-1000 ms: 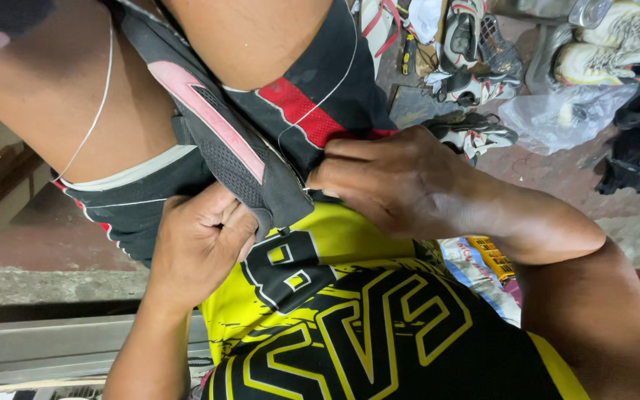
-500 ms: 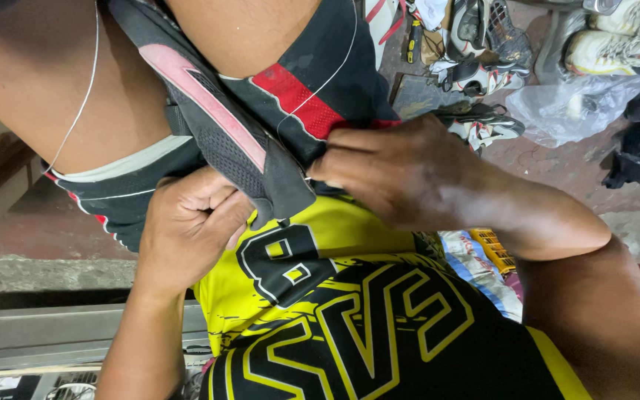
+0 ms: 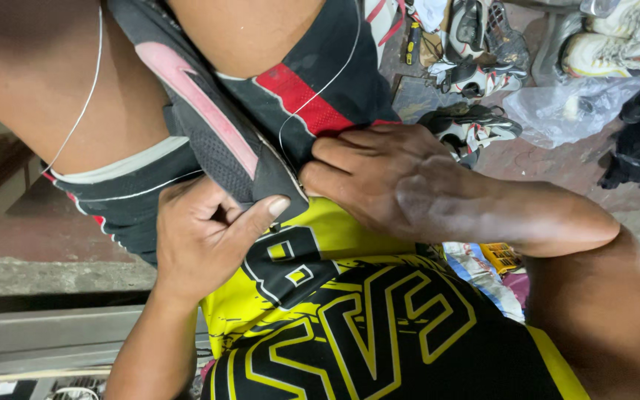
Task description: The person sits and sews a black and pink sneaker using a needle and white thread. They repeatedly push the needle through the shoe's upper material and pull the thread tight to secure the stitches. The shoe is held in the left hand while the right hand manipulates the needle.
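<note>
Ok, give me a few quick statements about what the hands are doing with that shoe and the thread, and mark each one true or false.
1. The left hand grips the black shoe with a pink stripe, thumb pressed on its edge. True.
2. The right hand lies flat on the ground, away from the shoe. False: it presses against the shoe, fingers curled at its edge.
3. A white thread loops across the black and red shorts. True.
4. The ground behind is bare. False: worn shoes and a clear plastic bag lie there.
5. The person wears a plain white shirt. False: the yellow and black jersey is patterned.
</note>
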